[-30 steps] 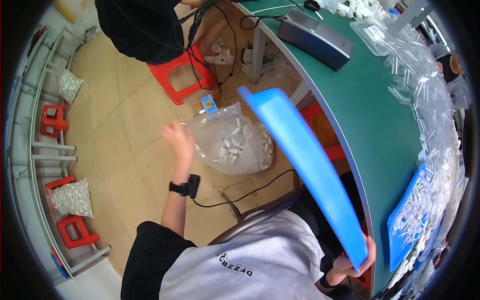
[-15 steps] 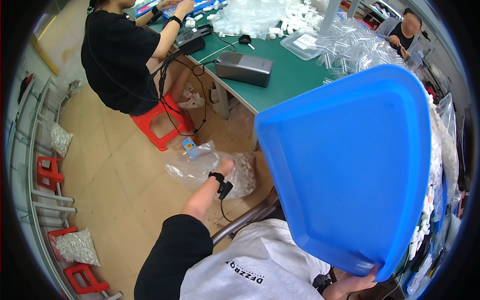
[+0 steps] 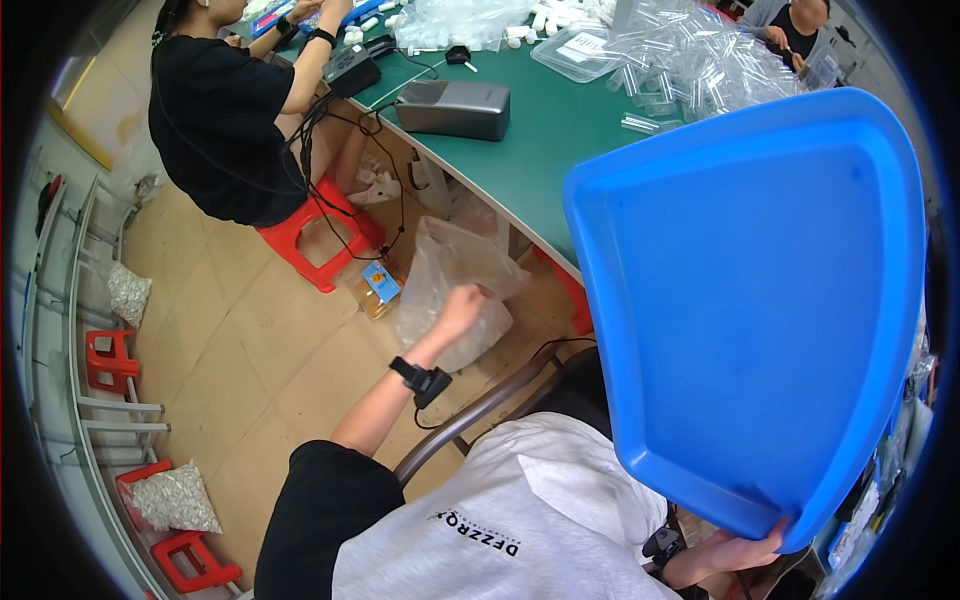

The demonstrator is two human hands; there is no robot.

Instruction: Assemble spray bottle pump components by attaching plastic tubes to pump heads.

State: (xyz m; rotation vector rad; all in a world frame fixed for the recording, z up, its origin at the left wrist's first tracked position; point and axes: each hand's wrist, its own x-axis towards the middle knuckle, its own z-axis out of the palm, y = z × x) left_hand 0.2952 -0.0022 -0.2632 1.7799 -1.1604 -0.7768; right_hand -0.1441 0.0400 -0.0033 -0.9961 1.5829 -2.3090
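Observation:
My right hand (image 3: pixel 745 548) grips the lower rim of a large blue plastic tray (image 3: pixel 750 300), held up close to the camera with its empty inside facing me. It hides much of the table behind it. My left hand (image 3: pixel 462 308), with a black band on the wrist, reaches down to a clear plastic bag (image 3: pixel 452 280) that stands on the floor beside the table, and its fingers are closed on the bag's upper edge. The bag holds small pale pieces, only faintly visible.
A green table (image 3: pixel 540 150) carries a grey box-shaped device (image 3: pixel 455 108), cables and heaps of clear plastic tubes (image 3: pixel 690 65). A person in black sits on a red stool (image 3: pixel 320 240) at the far left. Red stools and filled bags stand by a metal rack (image 3: pixel 90 360).
The view has swung up toward the table. The blue tray has turned from edge-on to face me and now fills the right side. My left hand stays at the bag.

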